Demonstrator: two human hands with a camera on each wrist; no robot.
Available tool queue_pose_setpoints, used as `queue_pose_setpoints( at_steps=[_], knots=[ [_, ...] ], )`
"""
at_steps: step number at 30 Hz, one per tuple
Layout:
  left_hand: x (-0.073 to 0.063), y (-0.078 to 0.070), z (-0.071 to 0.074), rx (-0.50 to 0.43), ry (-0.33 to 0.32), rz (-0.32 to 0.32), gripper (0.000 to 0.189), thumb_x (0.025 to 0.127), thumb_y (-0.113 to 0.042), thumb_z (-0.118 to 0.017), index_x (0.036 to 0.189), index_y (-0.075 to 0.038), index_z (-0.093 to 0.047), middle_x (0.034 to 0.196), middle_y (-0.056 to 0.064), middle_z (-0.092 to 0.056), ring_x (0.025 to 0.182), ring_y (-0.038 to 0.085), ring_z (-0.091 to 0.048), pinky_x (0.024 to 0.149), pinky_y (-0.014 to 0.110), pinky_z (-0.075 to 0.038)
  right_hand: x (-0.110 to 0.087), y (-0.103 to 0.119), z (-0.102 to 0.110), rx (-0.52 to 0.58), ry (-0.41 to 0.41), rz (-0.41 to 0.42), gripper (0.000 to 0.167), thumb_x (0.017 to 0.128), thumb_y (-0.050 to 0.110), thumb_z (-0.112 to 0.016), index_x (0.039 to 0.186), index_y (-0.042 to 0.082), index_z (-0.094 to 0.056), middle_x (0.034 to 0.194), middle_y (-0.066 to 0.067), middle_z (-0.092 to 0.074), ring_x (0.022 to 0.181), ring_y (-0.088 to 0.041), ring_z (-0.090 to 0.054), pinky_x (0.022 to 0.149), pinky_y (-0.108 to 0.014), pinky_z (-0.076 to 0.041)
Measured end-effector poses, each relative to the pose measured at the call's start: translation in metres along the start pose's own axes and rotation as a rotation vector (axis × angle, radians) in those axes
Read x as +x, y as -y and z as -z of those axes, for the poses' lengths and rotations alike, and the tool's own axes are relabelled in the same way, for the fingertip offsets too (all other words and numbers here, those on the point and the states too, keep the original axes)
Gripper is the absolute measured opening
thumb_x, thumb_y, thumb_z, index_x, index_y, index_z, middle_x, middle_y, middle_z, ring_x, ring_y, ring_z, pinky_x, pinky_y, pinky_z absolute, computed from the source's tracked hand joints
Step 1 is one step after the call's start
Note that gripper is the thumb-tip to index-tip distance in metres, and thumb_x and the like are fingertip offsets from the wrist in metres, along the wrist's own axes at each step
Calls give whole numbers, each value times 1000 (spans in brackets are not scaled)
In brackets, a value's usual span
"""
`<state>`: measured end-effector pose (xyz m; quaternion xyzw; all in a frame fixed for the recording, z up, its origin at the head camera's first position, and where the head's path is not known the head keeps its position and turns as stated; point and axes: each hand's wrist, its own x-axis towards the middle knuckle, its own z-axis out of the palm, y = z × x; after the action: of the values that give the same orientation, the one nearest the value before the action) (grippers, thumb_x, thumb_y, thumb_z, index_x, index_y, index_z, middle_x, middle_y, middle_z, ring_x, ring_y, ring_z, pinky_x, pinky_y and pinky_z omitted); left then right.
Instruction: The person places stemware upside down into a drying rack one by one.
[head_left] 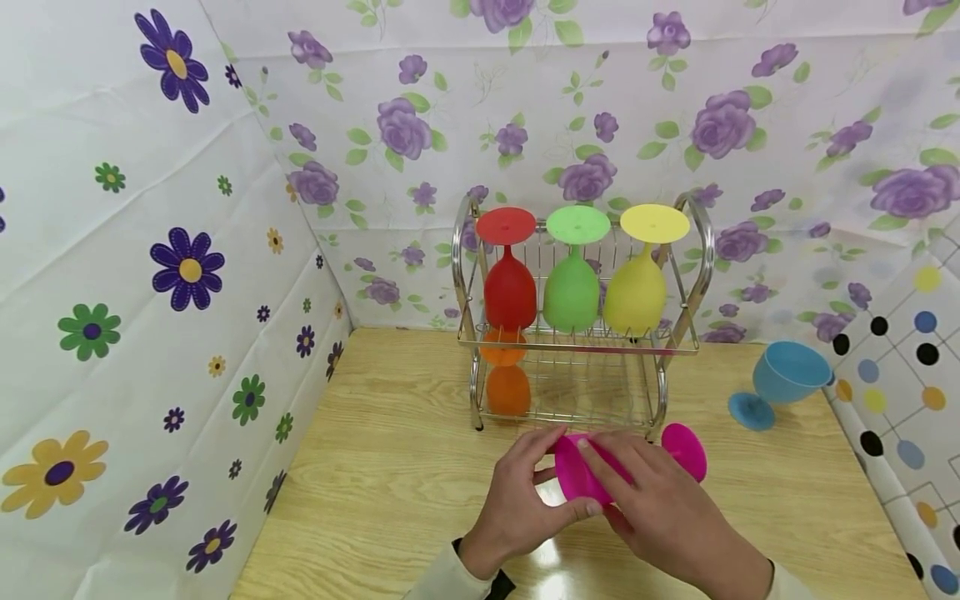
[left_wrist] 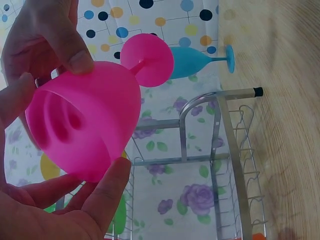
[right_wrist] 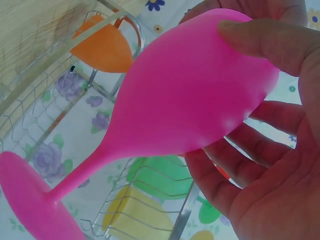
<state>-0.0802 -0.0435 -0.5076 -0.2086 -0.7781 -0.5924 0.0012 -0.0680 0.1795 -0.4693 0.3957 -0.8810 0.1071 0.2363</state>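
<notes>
Both hands hold a pink plastic wine goblet tipped on its side above the table, in front of the rack. My left hand grips the bowl by its rim, thumb on the near side and fingers on the far side. The right hand is curled round the bowl from the right. In the right wrist view the goblet's bowl lies between thumb and fingers, with stem and foot pointing away. The left wrist view looks at the goblet's mouth, with its wall dented inward.
A two-tier metal dish rack stands behind the hands. Upside-down red, green and yellow goblets sit on top; an orange goblet is below left. A blue goblet lies on its side at the right.
</notes>
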Motion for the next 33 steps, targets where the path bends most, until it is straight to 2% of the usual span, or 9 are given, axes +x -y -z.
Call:
queue_pose_setpoints(
  at_steps=[4, 13, 15, 17, 19, 22, 26, 30, 33],
  knots=[
    [-1, -2, 1, -11, 0, 30, 83, 86, -44, -89, 157, -25, -51, 149, -3, -56, 129, 15, -61, 93, 23, -61, 1, 3, -2, -30, 14, -1, 106, 59, 23, -104, 152, 4, -56, 137, -16, -64, 125, -37, -62, 99, -55, -61],
    [-1, -1, 0, -16, -19, 40, 80, 86, -44, -88, 155, -25, -54, 147, 1, -59, 128, 17, -62, 89, 23, -62, 0, 4, -1, -1, -7, -10, 113, 55, 24, -106, 153, 4, -55, 139, -16, -64, 126, -37, -63, 99, -56, -61],
    [-2, 0, 0, -29, -24, 57, 78, 86, -45, -89, 154, -26, -55, 146, -3, -59, 128, 16, -62, 89, 24, -63, 0, 3, 0, 19, -1, -24, 109, 60, 25, -105, 154, 5, -54, 141, -15, -63, 128, -36, -62, 101, -55, -61],
    [-2, 1, 0, -37, -32, 53, 77, 86, -43, -88, 153, -25, -55, 145, -3, -60, 127, 18, -63, 88, 24, -63, -2, 2, 1, 37, 4, -48, 91, 81, 38, -93, 155, 6, -53, 143, -14, -62, 129, -34, -61, 101, -54, -61],
    [-1, 2, 0, -46, -47, 45, 75, 87, -41, -88, 152, -24, -56, 143, -2, -61, 127, 19, -63, 87, 25, -63, -3, 1, 3, 55, -3, -78, 74, 97, 52, -72, 154, 7, -55, 144, -12, -61, 129, -32, -61, 99, -52, -62],
    [-1, 3, 0, -59, -72, 23, 73, 87, -38, -88, 151, -22, -57, 142, 1, -62, 126, 21, -64, 86, 26, -64, -6, -1, 6, 87, -40, -123, 72, 106, 62, -41, 150, 8, -59, 145, -11, -60, 128, -30, -62, 96, -51, -64],
    [0, 3, 2, -73, -92, 21, 72, 87, -37, -88, 150, -21, -57, 142, 2, -62, 125, 22, -65, 85, 27, -65, -11, -4, 10, 136, -84, -188, 68, 104, 60, -56, 147, 8, -63, 145, -8, -61, 129, -25, -62, 103, -36, -61],
    [-1, 4, 4, -72, -116, 38, 72, 87, -38, -89, 150, -22, -57, 141, 2, -62, 123, 23, -65, 83, 29, -66, -18, -9, 12, 198, -120, -258, 67, 92, 43, -81, 147, 7, -63, 143, -8, -62, 127, -24, -63, 113, -11, -45],
    [-1, 4, 6, -79, -146, 51, 71, 86, -35, -90, 149, -22, -58, 139, 2, -63, 122, 24, -65, 82, 31, -66, -22, -11, 13, 255, -146, -304, 74, 81, 26, -91, 146, 7, -63, 140, -8, -63, 124, -25, -66, 113, -5, -38]
  ],
)
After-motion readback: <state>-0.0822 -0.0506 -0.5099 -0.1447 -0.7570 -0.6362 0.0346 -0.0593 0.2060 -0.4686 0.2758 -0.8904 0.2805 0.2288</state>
